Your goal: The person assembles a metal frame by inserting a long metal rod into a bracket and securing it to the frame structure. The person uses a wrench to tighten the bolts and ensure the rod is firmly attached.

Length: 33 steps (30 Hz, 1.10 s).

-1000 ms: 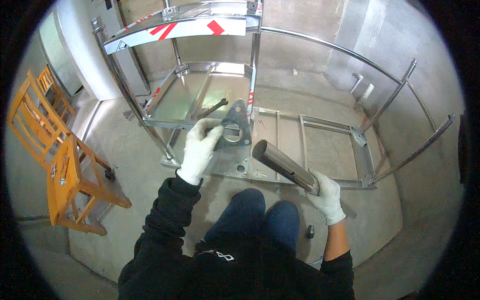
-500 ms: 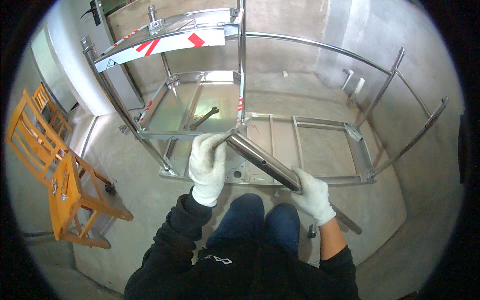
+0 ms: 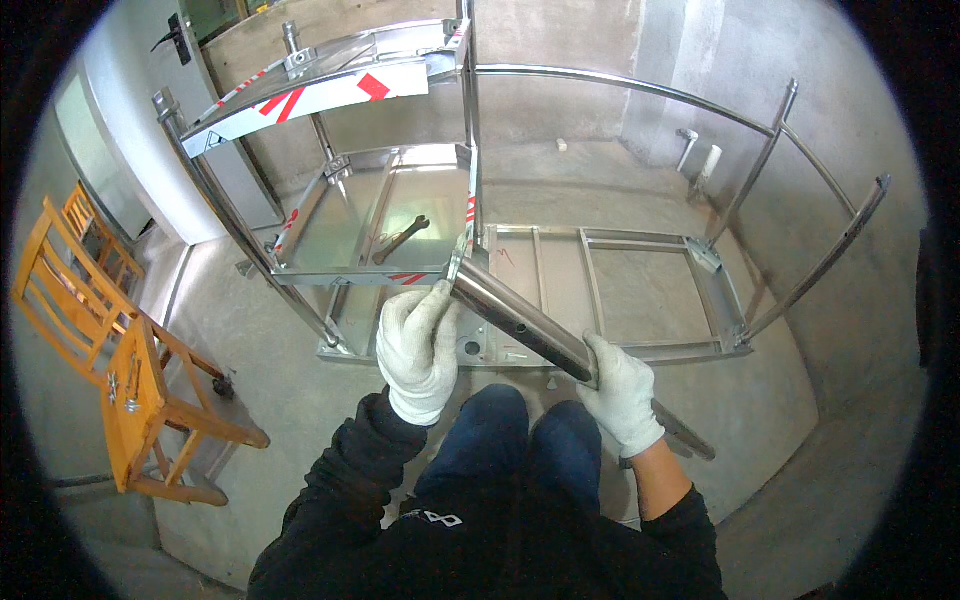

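A steel tube (image 3: 525,328) slants across in front of me, its far left end higher in the picture than its near right end. A small dark hole shows in its side. My left hand (image 3: 415,350), in a white knit glove, is closed with its fingertips at the far left end; the contact is partly hidden. A thin shiny strip (image 3: 458,258) stands just above those fingertips; whether it belongs to the tube I cannot tell. My right hand (image 3: 620,392), gloved too, wraps round the near right end. Behind the tube stands a steel frame (image 3: 655,352) with shelves.
An open-end wrench (image 3: 402,240) lies on the frame's middle shelf. On the left, a wooden chair (image 3: 150,400) carries small metal tools (image 3: 128,385). Another metal tube (image 3: 685,432) lies on the floor by my right forearm. Curved rails (image 3: 620,80) rise at the right; pipe stubs (image 3: 708,165) stand near the wall.
My left fingertips have drawn slightly back and down at the tube's end, and the shiny strip now shows above them. Both hands stay at the tube. The whole view has shifted slightly.
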### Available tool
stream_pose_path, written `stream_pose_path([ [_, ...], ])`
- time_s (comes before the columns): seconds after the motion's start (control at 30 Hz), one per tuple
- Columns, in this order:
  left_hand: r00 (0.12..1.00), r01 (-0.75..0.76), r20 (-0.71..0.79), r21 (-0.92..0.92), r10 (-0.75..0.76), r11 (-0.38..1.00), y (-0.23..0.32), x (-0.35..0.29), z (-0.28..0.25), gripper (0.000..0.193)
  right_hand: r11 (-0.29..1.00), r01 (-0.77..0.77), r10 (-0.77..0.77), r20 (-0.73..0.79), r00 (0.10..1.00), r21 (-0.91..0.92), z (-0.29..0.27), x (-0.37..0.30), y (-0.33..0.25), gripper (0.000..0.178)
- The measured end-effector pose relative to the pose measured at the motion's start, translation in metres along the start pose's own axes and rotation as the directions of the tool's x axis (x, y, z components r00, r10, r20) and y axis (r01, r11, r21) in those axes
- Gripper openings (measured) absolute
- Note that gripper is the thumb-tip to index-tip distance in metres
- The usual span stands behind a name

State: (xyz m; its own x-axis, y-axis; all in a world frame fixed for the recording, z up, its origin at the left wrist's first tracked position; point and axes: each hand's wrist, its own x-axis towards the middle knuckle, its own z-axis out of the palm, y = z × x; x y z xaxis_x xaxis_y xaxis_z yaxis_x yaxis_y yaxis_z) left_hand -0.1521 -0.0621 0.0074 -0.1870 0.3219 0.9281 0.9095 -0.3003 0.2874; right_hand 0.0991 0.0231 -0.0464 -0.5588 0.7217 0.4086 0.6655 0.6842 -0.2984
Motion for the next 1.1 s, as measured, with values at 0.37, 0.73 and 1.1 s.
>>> stream_pose_path([
  [0.37,0.843,0.535,0.450,-0.639,-0.295,0.553,-0.025,0.020,-0.010,0.037,0.991,0.127,-0.126,-0.020,0.992,0.036,-0.010,-0.002,0.007,0.071],
  [0.73,0.672,0.702,0.717,-0.538,-0.184,0.467,-0.040,0.038,-0.020,0.076,0.973,-0.008,-0.043,0.217,0.975,0.229,-0.028,-0.006,0.001,0.057],
  [1.1,0.625,0.771,0.713,-0.502,-0.317,0.392,-0.034,0.031,-0.004,0.084,0.997,0.062,-0.065,0.064,0.996,0.053,-0.017,-0.015,-0.015,0.057],
])
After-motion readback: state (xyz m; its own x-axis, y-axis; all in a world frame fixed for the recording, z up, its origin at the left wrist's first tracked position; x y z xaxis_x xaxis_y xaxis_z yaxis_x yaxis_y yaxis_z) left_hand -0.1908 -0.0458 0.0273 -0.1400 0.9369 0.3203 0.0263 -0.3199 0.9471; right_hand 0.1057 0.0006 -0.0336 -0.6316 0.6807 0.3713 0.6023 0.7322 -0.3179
